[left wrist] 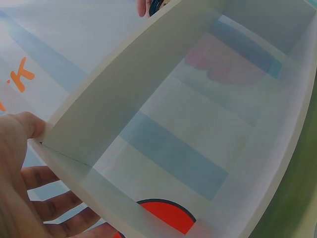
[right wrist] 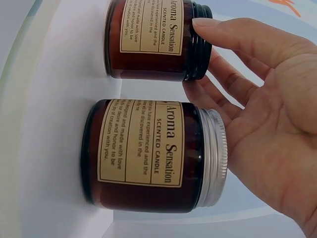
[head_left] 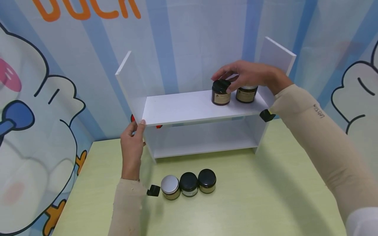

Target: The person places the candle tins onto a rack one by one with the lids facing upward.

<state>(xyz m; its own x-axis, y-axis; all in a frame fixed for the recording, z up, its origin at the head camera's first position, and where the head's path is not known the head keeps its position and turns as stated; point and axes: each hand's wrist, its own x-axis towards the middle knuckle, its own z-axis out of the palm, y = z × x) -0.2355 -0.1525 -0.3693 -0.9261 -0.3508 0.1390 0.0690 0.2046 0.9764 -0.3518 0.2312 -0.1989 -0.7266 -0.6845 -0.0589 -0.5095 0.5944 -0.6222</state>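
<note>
My right hand [head_left: 248, 77] grips the black lid of a scented candle [head_left: 221, 92] at the right part of the white shelf's [head_left: 177, 106] upper board. Thumb and fingers are on either side of that lid in the right wrist view. Beside it, under my palm, stands a second amber scented candle [right wrist: 143, 153] with a silver lid. My left hand [head_left: 133, 144] holds the shelf's front left corner, with the thumb [left wrist: 30, 125] on the board's end and the fingers along the outer side panel.
On the table [head_left: 236, 196] in front of the shelf stand a silver-lidded jar [head_left: 170, 186] and two black-lidded jars [head_left: 189, 184] in a close row. The side panels [head_left: 128, 85] rise above the upper board. A printed cloth backdrop [head_left: 192, 42] hangs behind.
</note>
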